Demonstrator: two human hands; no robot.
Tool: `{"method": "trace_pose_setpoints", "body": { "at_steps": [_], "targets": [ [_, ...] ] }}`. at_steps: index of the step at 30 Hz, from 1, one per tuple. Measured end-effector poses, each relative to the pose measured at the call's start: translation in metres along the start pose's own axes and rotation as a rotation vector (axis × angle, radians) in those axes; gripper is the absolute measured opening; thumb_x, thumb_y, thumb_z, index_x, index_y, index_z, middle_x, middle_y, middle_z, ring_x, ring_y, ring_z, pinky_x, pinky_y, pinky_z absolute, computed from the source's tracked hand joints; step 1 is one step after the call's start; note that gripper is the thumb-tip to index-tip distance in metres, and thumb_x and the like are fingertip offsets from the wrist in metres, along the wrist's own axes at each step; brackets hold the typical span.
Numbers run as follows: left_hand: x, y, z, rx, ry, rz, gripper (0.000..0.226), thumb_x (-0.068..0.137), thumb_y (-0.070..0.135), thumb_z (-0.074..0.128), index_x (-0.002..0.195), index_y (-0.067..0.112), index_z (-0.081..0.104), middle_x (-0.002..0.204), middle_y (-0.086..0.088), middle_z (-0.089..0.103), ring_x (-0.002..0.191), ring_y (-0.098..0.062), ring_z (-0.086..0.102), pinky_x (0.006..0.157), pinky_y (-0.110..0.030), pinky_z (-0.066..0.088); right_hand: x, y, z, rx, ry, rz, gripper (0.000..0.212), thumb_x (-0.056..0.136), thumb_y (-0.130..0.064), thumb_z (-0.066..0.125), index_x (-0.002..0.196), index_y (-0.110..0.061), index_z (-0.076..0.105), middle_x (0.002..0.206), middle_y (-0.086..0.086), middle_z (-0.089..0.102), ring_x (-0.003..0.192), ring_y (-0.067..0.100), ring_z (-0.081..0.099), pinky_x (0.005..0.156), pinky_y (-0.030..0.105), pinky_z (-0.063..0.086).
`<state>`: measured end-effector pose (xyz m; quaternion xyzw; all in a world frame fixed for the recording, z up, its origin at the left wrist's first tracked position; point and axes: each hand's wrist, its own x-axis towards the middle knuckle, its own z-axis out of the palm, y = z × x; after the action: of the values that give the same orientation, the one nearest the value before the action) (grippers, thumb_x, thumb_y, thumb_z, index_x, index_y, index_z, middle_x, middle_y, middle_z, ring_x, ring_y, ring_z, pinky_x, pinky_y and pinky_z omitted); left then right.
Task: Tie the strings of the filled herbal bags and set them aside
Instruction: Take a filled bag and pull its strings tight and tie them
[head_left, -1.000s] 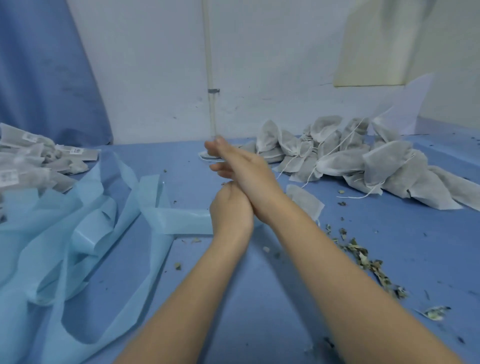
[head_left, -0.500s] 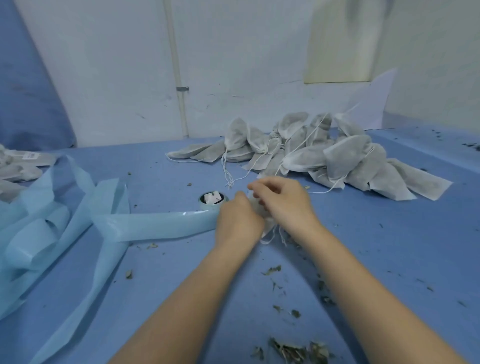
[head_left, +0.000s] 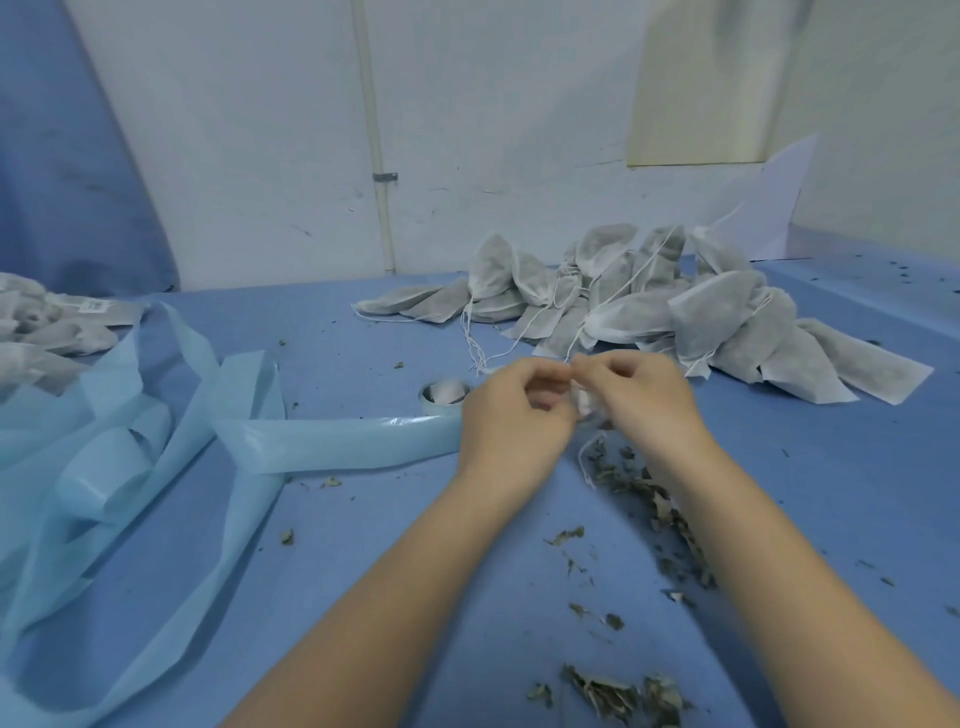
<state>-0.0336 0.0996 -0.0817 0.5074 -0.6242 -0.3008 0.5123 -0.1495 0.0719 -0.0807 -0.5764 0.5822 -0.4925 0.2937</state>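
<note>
Near the middle of the blue worktop, between the two hands, sat the herbal bag (head_left: 587, 401) being tied, a small pale bundle of white non-woven cloth almost wholly hidden by the fingers, so its long axis could not be told. It lay just under and behind the curled fingers of the right hand (head_left: 641, 397), which was the nearer of the two to it and seemed to cradle it, while the left hand (head_left: 514, 410) met it from the other side. Both hands had their fingers bent inward, thumb and forefinger tips brought together at the gap above the bag, apparently pinching the thin white string (head_left: 586, 457); the string itself was too fine to follow at the fingertips, though a loose end trailed down toward the near edge. The knot was probably still being drawn, and pulling it tight would likely call for the hands to part sideways. Beyond, toward the far edge, lay a heap of bags (head_left: 649, 306), grey-white and plump, strings straggling from their necks. A small tape roll (head_left: 444, 395) stood just left of the left hand, light blue strips (head_left: 332, 441) sprawled toward the left edge, and dried herb scraps (head_left: 660, 504) littered the near right.
</note>
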Motion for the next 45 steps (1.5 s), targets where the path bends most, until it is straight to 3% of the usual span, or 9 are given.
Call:
{"method": "trace_pose_setpoints", "body": {
  "at_steps": [2,6,10,13,20,24,31,39,45],
  "targets": [
    [0.002,0.002,-0.004,0.126,0.002,0.101,0.023,0.076,0.013,0.071,0.094,0.027,0.068,0.086,0.016,0.065,0.079,0.007,0.049,0.070,0.000,0.035,0.000,-0.001,-0.007,0.111,-0.021,0.013,0.019,0.091,-0.024,0.063,0.082,-0.011,0.074,0.080,0.009,0.071,0.081,0.028,0.067,0.077,0.042,0.057],
    [0.004,0.006,-0.012,0.502,-0.003,0.312,0.044,0.071,0.033,0.073,0.113,0.038,0.059,0.109,0.014,0.045,0.108,-0.007,0.026,0.085,-0.008,0.025,-0.001,-0.004,-0.018,0.295,-0.168,0.046,0.022,0.093,-0.018,0.060,0.088,0.000,0.071,0.086,0.021,0.071,0.065,0.019,0.066,0.052,0.023,0.051],
    [0.009,0.012,-0.016,0.609,-0.140,0.304,0.061,0.076,0.041,0.067,0.130,0.026,0.044,0.121,0.006,0.052,0.118,-0.018,0.042,0.100,-0.026,0.026,-0.002,-0.006,-0.021,0.413,-0.275,0.083,0.025,0.093,-0.019,0.060,0.090,0.004,0.070,0.077,0.018,0.070,0.057,0.017,0.065,0.048,0.021,0.049],
    [0.009,0.015,-0.023,0.595,-0.212,0.170,0.062,0.078,0.041,0.064,0.132,0.025,0.038,0.113,0.003,0.058,0.107,-0.021,0.055,0.086,-0.033,0.044,-0.004,-0.008,-0.017,0.444,-0.279,0.100,0.023,0.095,-0.024,0.057,0.086,-0.006,0.068,0.067,0.009,0.069,0.052,0.015,0.062,0.047,0.021,0.049],
    [0.003,0.005,-0.046,0.831,-0.107,0.176,0.020,0.083,0.037,0.053,0.100,0.026,0.056,0.087,0.005,0.050,0.086,-0.020,0.049,0.065,-0.028,0.033,-0.005,-0.006,-0.012,0.172,-0.367,0.129,0.032,0.094,-0.040,0.056,0.093,-0.011,0.069,0.069,-0.001,0.067,0.052,0.010,0.051,0.051,0.019,0.044],
    [-0.002,-0.002,-0.049,0.812,-0.137,0.129,0.015,0.083,0.025,0.053,0.096,0.018,0.052,0.094,0.002,0.057,0.091,-0.023,0.052,0.064,-0.030,0.036,-0.007,-0.002,-0.006,-0.075,-0.354,0.016,0.021,0.084,-0.037,0.069,0.068,-0.024,0.071,0.052,-0.016,0.055,0.041,0.000,0.038,0.044,0.011,0.032],
    [-0.001,-0.006,-0.038,0.632,-0.308,0.094,0.054,0.081,0.020,0.056,0.130,0.018,0.034,0.104,0.003,0.060,0.104,-0.022,0.053,0.086,-0.036,0.047,-0.008,0.002,0.005,0.049,-0.357,-0.049,0.008,0.084,-0.026,0.071,0.091,-0.023,0.068,0.051,-0.015,0.054,0.054,0.004,0.046,0.050,0.013,0.035],
    [-0.001,-0.024,-0.036,0.582,-0.125,0.194,0.023,0.096,0.042,0.042,0.099,0.026,0.058,0.063,0.007,0.045,0.075,-0.020,0.047,0.058,-0.032,0.034,-0.006,0.009,0.013,-0.054,-0.156,-0.068,0.025,0.086,-0.046,0.062,0.073,-0.026,0.068,0.063,-0.002,0.062,0.067,0.016,0.057,0.069,0.031,0.044],
    [0.005,-0.030,-0.035,0.316,-0.047,0.050,0.021,0.093,0.028,0.045,0.075,0.027,0.055,0.076,0.011,0.066,0.078,-0.016,0.061,0.077,-0.032,0.047,-0.003,0.002,0.013,0.230,-0.153,0.218,0.046,0.087,-0.032,0.053,0.043,-0.020,0.054,0.043,-0.006,0.034,0.038,0.010,0.022,0.038,0.020,0.020]
  ]
}}
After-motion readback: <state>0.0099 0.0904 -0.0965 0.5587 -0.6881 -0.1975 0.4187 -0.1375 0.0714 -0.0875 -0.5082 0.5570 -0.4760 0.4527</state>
